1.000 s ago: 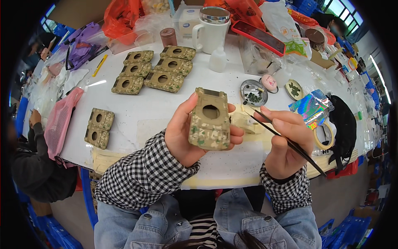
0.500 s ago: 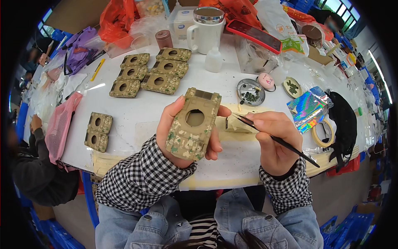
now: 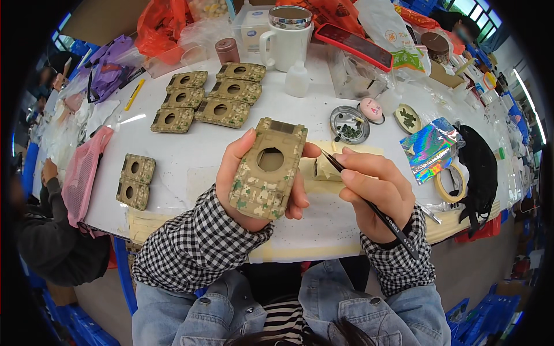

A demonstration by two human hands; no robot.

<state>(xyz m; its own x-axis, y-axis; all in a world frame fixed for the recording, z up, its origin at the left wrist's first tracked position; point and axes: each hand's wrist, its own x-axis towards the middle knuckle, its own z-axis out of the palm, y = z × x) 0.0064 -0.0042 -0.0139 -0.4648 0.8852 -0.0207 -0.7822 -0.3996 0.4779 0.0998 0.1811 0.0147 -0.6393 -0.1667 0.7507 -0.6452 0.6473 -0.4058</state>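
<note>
My left hand grips a camouflage model tank hull with a round hole in its top, tilted up over the table's front. My right hand pinches black tweezers. Their tips are just right of the hull, by my left fingertip, apart from the hull. Whether the tips hold anything is too small to tell. Behind my hands, a small block rests on a tape-covered patch of the table, partly hidden. Dark green bits lie in a round metal dish and a smaller round lid.
Several matching hulls stand in rows at the back left, with two more hulls at left. Around them are a white mug, a small bottle, a red-cased phone, a tape roll and a pink mesh bag.
The tweezers have turned steeper in my right hand, whose fingers have shifted along them. The hull in my left hand has barely moved.
</note>
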